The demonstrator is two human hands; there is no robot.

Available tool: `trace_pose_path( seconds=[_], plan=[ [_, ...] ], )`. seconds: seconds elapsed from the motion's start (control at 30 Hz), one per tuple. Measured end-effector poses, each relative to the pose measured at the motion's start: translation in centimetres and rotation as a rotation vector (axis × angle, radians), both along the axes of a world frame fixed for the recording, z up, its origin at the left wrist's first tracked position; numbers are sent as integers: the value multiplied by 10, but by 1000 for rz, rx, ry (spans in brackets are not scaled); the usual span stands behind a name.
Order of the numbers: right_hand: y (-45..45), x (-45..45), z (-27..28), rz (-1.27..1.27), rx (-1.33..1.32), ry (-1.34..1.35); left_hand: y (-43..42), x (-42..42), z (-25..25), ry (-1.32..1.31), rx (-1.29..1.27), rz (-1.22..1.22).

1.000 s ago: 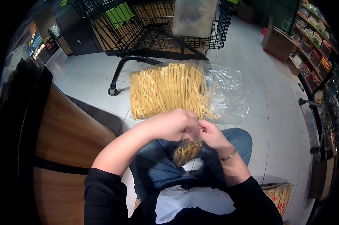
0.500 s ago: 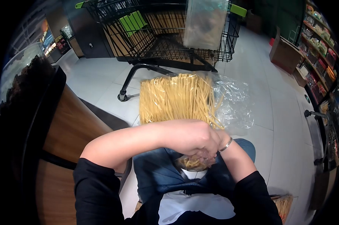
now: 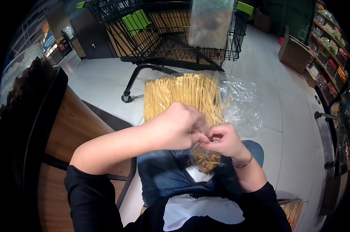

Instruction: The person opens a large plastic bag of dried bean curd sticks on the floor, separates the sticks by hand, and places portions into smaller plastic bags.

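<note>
A small clear plastic bag [image 3: 206,159] with brownish-yellow dried strips inside hangs just above my lap, its neck gathered at the top. My left hand [image 3: 180,127] comes in from the left, fingers pinched at the neck of that bag. From the other side, my right hand [image 3: 224,142] pinches the neck too, thumb and forefinger close together. The fingertips of both hands nearly meet there. Behind them on the floor lies a large clear bag of long yellow dried sticks [image 3: 182,91], partly covered by my left hand.
A black wire shopping cart [image 3: 171,34] with green parts stands beyond the large bag. On the left is a wood-panelled counter [image 3: 78,135]. Stocked shelves [image 3: 329,50] and an open cardboard box [image 3: 295,54] are at the right. Another bag of sticks [image 3: 293,212] lies low on the right.
My hands were crossed over each other, wrist over wrist; now they are uncrossed, side by side at the bag's neck. The small bag shows more fully.
</note>
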State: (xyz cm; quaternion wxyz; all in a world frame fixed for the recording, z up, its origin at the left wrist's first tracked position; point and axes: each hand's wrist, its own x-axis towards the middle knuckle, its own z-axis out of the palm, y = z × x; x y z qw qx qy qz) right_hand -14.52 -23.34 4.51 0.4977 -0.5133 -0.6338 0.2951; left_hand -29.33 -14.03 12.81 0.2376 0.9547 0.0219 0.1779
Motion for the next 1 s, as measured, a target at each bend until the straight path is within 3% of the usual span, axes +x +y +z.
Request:
trace_pose_path(
  seconds=[0.03,0.07,0.13,0.2,0.33,0.4,0.47,0.5,0.57,0.67,0.73,1.0],
  plan=[
    [1,-4,-4,-37,27,57,3,-2,-5,-25,-45,85],
    [-2,-21,-5,-237,398,-199,0,-6,-12,-16,-63,96],
    [1,-30,-17,-298,550,-281,-1,-9,-21,39,-192,342],
    [3,-49,-31,-426,682,-526,-4,-17,-30,94,-273,418],
    [-9,-71,-24,-429,589,-482,-14,-30,-27,227,-363,477],
    [-27,-76,-13,-303,449,-342,-31,-41,-15,95,-226,275],
    [-27,-70,-18,-273,346,-292,-31,-37,-23,105,-217,320],
    [-25,-68,-29,-278,347,-294,-28,-35,-36,104,-216,315],
    [-7,-56,-65,-225,109,-128,-15,-25,-76,48,-128,365],
    [-4,-52,-106,-343,142,-133,-5,-9,-119,20,-130,373],
    [-6,-47,-106,-479,200,-257,-9,3,-121,45,-176,382],
    [-15,-48,-39,-465,164,-84,-13,-2,-65,-56,-376,458]
  ],
)
